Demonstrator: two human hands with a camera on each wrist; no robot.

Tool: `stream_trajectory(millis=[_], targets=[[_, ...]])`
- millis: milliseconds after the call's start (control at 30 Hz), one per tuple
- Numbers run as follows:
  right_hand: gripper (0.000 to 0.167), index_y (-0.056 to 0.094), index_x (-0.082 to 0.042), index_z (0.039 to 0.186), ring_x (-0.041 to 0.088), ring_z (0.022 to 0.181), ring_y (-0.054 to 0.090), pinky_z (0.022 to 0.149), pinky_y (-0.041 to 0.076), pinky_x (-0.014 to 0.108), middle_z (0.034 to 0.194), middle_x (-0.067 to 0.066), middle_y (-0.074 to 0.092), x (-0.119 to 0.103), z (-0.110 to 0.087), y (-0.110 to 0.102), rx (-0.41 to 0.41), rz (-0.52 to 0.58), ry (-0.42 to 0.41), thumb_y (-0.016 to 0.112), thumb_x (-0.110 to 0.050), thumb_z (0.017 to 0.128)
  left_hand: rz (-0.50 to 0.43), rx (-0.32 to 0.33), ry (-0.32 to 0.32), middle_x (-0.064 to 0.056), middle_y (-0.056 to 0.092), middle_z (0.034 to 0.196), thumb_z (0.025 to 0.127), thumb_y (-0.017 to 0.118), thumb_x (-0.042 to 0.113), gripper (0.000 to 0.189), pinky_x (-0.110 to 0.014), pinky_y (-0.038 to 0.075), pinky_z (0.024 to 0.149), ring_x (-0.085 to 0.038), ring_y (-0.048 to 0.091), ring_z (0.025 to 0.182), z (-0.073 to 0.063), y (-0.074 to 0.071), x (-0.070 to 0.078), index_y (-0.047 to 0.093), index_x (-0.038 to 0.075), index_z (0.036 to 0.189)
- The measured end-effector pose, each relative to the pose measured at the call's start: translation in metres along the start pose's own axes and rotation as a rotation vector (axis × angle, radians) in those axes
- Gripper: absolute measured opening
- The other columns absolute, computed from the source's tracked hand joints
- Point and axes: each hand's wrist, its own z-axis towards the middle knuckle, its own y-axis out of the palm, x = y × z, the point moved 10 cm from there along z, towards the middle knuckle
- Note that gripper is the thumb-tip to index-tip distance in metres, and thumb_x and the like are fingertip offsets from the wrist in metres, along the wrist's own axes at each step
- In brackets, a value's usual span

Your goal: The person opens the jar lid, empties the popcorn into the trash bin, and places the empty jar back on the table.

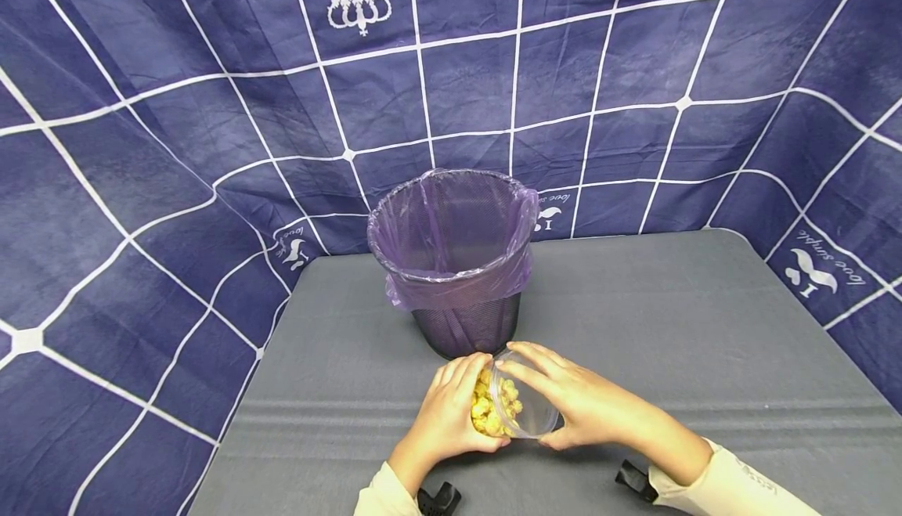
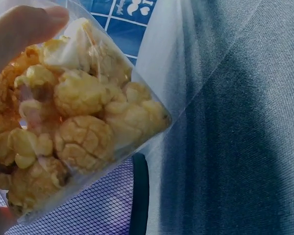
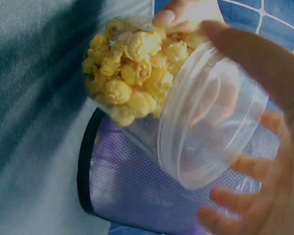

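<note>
A clear plastic jar of yellow popcorn (image 1: 486,410) lies tilted on its side between my two hands, low in front of the bin. My left hand (image 1: 442,414) grips the filled end, with the thumb along its near side. In the left wrist view popcorn (image 2: 83,137) shows through the wall of the jar. My right hand (image 1: 588,402) holds the clear lid end (image 1: 539,410), fingers over the top and thumb underneath. The right wrist view shows the ridged lid end (image 3: 210,132) between my thumb and spread fingers, with popcorn (image 3: 132,73) gathered at the opposite end.
Just beyond the hands stands a black mesh waste bin (image 1: 468,332) lined with a purple bag (image 1: 465,290). It rests on a grey cloth-covered table (image 1: 669,328). A blue curtain with white grid lines (image 1: 564,70) hangs behind and at both sides.
</note>
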Motion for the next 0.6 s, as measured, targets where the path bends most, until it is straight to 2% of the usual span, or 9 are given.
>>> stream_trajectory(millis=[67,200,267,367,467,600], targets=[[0.104,0.026,-0.019,0.141,0.033,0.126,0.03,0.09,0.039,0.048,0.142,0.01,0.026,0.002,-0.001,0.0,-0.009,0.001,0.041,0.079,-0.044,0.056,-0.001,0.003,0.0,-0.004,0.048,0.12,0.045,0.076,0.057,0.1,-0.034,0.034,0.093,-0.02,0.044,0.111,0.0,0.0,0.0,0.042,0.006,0.125],[0.102,0.018,-0.018,0.144,0.033,0.123,0.034,0.085,0.042,0.049,0.142,0.013,0.028,0.007,-0.002,-0.002,0.02,-0.01,0.187,0.063,-0.064,0.065,0.001,0.02,0.001,-0.005,0.048,0.119,0.045,0.077,0.056,0.099,-0.035,0.034,0.092,-0.02,0.044,0.11,0.0,-0.001,-0.001,0.042,0.006,0.123],[0.101,0.015,-0.019,0.145,0.031,0.119,0.04,0.08,0.044,0.049,0.14,0.013,0.031,0.01,-0.003,-0.002,0.036,-0.012,0.277,0.058,-0.068,0.067,0.002,0.024,-0.005,-0.005,0.047,0.119,0.045,0.077,0.056,0.098,-0.034,0.034,0.093,-0.02,0.044,0.111,0.0,-0.001,-0.001,0.042,0.006,0.123],[0.1,0.017,-0.019,0.144,0.031,0.108,0.049,0.069,0.047,0.05,0.133,0.013,0.039,0.015,-0.004,0.001,0.044,-0.025,0.391,0.056,-0.069,0.068,0.002,0.027,-0.014,-0.005,0.047,0.119,0.045,0.077,0.056,0.099,-0.034,0.034,0.092,-0.02,0.044,0.111,0.0,-0.001,-0.001,0.042,0.006,0.123],[0.098,0.024,-0.016,0.142,0.031,0.099,0.054,0.063,0.048,0.048,0.126,0.013,0.044,0.017,-0.005,0.003,0.045,-0.046,0.44,0.056,-0.071,0.067,-0.003,0.017,-0.028,-0.004,0.047,0.12,0.045,0.077,0.056,0.099,-0.034,0.034,0.092,-0.019,0.043,0.112,0.0,0.001,-0.002,0.042,0.007,0.123],[0.096,0.031,-0.013,0.139,0.03,0.093,0.056,0.062,0.048,0.045,0.121,0.013,0.048,0.017,-0.004,0.004,0.059,-0.072,0.441,0.055,-0.072,0.067,-0.01,0.008,-0.033,-0.004,0.047,0.12,0.046,0.077,0.056,0.099,-0.034,0.034,0.093,-0.018,0.043,0.112,-0.001,0.003,-0.002,0.041,0.007,0.124]])
